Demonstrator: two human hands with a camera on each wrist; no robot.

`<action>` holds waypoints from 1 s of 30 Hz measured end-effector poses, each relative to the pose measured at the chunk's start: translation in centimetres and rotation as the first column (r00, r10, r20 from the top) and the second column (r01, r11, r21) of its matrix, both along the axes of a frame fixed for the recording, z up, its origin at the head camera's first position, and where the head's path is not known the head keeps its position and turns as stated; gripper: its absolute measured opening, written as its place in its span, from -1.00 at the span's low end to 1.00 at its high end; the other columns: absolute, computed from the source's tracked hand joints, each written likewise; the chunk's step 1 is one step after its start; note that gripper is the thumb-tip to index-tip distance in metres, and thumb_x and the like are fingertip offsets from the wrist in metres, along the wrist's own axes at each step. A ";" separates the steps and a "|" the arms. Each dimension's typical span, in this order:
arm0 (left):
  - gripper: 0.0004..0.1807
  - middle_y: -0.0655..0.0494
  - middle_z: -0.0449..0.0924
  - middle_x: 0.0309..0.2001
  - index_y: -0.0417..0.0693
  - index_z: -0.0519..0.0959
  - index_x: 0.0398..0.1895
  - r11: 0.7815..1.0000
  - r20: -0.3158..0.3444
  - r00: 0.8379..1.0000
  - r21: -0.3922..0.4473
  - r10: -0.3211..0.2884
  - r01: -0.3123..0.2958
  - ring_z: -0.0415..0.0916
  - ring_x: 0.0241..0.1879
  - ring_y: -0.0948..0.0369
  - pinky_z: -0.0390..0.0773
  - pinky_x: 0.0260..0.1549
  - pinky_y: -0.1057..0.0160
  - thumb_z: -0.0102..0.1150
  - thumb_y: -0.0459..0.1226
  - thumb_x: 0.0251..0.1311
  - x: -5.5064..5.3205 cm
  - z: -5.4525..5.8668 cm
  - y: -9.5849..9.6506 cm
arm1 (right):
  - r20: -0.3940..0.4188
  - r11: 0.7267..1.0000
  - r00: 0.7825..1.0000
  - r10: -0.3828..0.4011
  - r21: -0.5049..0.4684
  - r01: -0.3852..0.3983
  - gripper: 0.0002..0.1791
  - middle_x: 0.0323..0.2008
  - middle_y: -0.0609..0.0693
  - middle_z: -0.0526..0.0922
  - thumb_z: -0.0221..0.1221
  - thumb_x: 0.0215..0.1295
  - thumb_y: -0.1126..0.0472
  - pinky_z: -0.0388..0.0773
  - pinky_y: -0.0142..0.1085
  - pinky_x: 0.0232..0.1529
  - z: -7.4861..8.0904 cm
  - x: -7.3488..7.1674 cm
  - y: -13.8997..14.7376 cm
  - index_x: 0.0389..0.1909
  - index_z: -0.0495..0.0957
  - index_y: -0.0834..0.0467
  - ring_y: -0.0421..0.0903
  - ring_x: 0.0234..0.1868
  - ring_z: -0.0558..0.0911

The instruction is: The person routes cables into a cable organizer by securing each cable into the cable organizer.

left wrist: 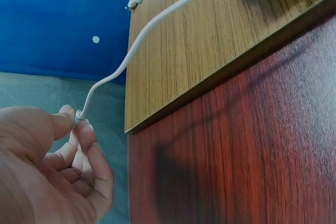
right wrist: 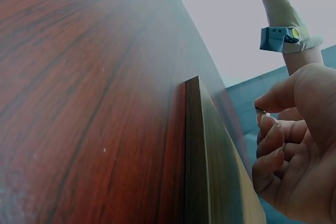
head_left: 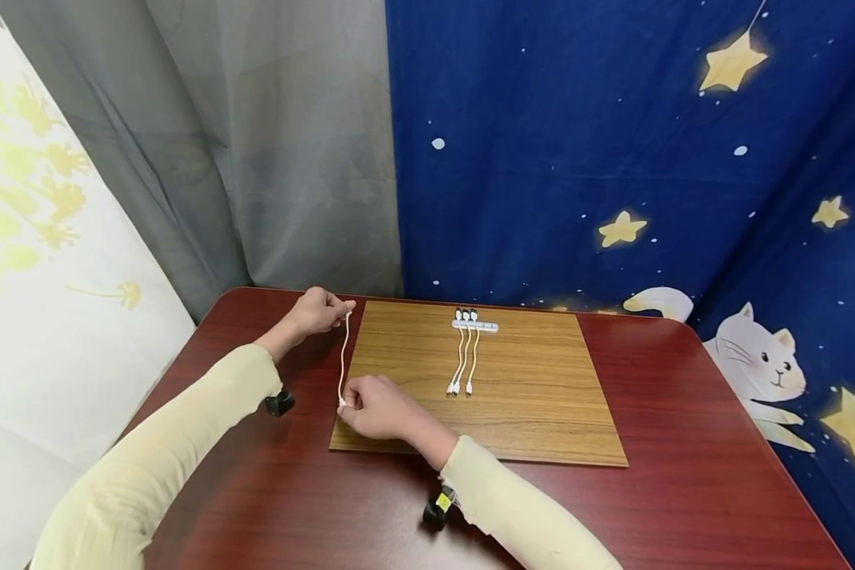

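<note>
Between both hands a short white charging cable (head_left: 343,360) runs along the left edge of a wooden board (head_left: 541,396). My left hand (head_left: 319,310) pinches its far end between thumb and fingertips; the left wrist view shows the cable (left wrist: 142,38) rising from that pinch. At the near end my right hand (head_left: 379,408) grips the other connector, over the board's front left corner. In the right wrist view the fingers mostly hide that connector. Several slots make up a pale cable clip strip (head_left: 489,327) on the board, with three white cables (head_left: 473,360) lying side by side through it.
The board lies on a dark red wooden table (head_left: 684,412). Behind the table hang a grey curtain (head_left: 313,142) and a blue curtain (head_left: 527,158) with stars. Each wrist wears a small black camera, such as the left one (head_left: 280,403).
</note>
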State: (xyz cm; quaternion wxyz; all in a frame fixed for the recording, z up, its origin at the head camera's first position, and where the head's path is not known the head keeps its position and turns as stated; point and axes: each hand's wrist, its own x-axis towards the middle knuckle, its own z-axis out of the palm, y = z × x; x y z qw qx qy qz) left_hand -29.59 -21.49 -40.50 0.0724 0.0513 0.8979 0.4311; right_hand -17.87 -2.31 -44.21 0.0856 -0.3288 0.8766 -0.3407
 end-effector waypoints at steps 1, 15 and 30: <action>-0.55 -0.09 0.62 -0.45 -0.40 0.67 -0.38 1.000 0.001 1.000 0.013 0.000 0.000 0.50 -0.47 0.16 0.54 -0.45 0.26 0.15 -0.14 0.49 0.0 0.0 0.1 | 0.004 1.000 1.000 -0.002 0.001 0.002 -0.71 -0.65 -0.19 0.38 0.27 0.30 0.19 0.33 -0.41 -0.51 0.0 0.0 0.1 -0.57 0.42 0.03 -0.26 -0.59 0.39; -0.58 -0.06 0.58 -0.53 -0.40 0.68 -0.31 0.990 0.040 0.999 0.141 -0.001 -0.005 0.39 -0.57 0.29 0.45 -0.55 0.38 0.17 -0.14 0.49 -0.3 -0.5 1.9 | 0.083 1.000 0.997 -0.007 -0.015 0.009 -0.73 -0.65 -0.20 0.43 0.28 0.30 0.19 0.37 -0.39 -0.49 0.1 -0.3 2.3 -0.57 0.46 0.02 -0.27 -0.58 0.41; -0.55 -0.13 0.51 -0.56 -0.37 0.64 -0.37 0.975 0.070 0.996 0.220 -0.052 0.035 0.22 -0.66 0.26 0.30 -0.56 0.25 0.16 -0.10 0.49 -0.2 -1.1 5.0 | 0.069 0.998 0.997 -0.036 0.048 0.032 -0.73 -0.62 -0.22 0.48 0.31 0.28 0.15 0.42 -0.37 -0.39 0.1 0.0 4.7 -0.58 0.50 -0.02 -0.26 -0.54 0.46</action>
